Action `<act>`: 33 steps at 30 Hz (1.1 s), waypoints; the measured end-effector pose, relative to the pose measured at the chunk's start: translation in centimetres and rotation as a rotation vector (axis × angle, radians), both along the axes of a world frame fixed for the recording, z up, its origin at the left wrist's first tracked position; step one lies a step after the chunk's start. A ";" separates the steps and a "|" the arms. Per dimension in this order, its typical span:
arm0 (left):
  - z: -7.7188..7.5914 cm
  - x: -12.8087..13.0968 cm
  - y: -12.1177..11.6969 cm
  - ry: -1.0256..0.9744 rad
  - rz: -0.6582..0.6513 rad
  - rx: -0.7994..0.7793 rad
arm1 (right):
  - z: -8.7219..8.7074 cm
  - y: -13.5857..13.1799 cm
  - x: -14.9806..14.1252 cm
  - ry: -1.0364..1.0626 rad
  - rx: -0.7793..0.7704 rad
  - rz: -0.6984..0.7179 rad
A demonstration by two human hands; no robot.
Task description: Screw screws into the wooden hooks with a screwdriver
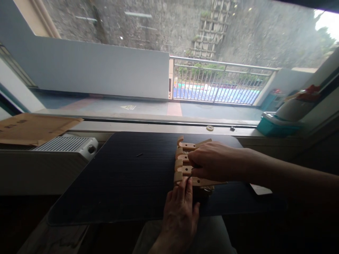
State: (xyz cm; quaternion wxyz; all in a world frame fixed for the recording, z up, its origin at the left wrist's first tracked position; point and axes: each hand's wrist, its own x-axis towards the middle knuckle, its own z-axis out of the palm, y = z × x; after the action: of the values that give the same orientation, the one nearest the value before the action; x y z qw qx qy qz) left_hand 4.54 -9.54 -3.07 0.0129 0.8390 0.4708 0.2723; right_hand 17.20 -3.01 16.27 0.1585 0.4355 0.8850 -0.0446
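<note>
A row of several light wooden pieces with curved, hook-like ends (178, 164) and dark round holes lies on the black table (127, 176). Over the right part of the row, my right hand (210, 160) is closed in a fist; what it grips is mostly hidden. A thin dark shaft (189, 177) shows between the two hands, its kind unclear. My left hand (180, 211) comes from below, its fingertips pinched around that shaft at the nearest wooden piece. Beneath that piece sits a dark, partly shiny thing (208, 190) that I cannot make out.
A small dark pin-like piece (139, 155) lies on the table to the left. A white flat object (261, 189) is at the right. Beyond are a radiator (63, 144) with a brown envelope (34, 127), a window sill with a roll of tape (210, 128), and a teal box (275, 125).
</note>
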 end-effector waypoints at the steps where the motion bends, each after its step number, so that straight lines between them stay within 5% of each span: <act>1: 0.1 0.0 0.0 0.001 -0.001 -0.003 | 0.3 -0.1 -0.2 -0.024 -0.003 -0.005; 10: 0.1 0.0 -0.1 0.006 0.010 -0.028 | 0.3 -0.2 -1.2 -0.056 0.008 0.125; 18: 0.2 -0.1 -0.1 0.017 0.001 -0.022 | -0.6 0.3 0.3 0.059 0.015 0.053; 24: 0.8 -0.2 0.0 0.020 -0.016 -0.012 | 0.4 0.0 0.0 0.040 -0.020 0.055; 33: 0.3 0.0 -0.1 0.037 0.006 -0.005 | -0.6 -0.4 -1.6 -0.071 0.110 0.177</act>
State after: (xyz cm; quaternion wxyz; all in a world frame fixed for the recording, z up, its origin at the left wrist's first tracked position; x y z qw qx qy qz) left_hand 4.50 -9.63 -2.79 0.0056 0.8426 0.4741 0.2555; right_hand 15.63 -3.40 15.69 0.1691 0.3647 0.9150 0.0337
